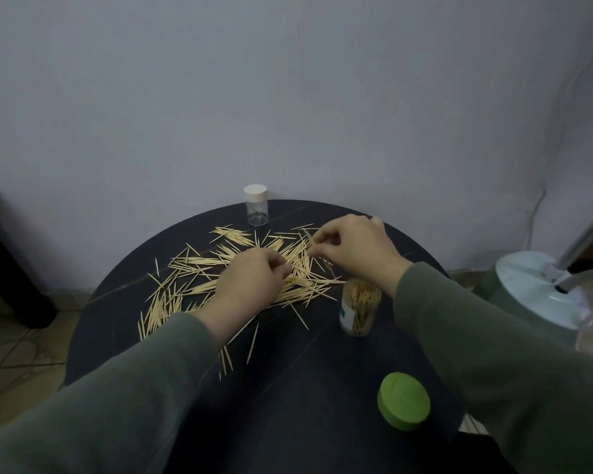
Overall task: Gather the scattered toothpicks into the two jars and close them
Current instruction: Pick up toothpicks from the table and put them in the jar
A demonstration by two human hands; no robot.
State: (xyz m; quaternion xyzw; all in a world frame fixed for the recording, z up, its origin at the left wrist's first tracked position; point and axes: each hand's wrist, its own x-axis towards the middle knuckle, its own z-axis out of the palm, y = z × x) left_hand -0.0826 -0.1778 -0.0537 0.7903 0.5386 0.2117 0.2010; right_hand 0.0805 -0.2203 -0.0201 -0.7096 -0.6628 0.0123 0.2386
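Nearest on the dark round tabletop [288, 388] lies a green lid [404, 401], off its jar. Behind it, at the right, stands an open jar [359, 307] full of toothpicks. The scattered toothpicks [192, 268] cover the middle. The left hand [254, 283] rests on them with its grip curled around some; the right hand [355, 248] pinches a few. Farthest, 1 small jar [256, 205] stands closed with a white cap.
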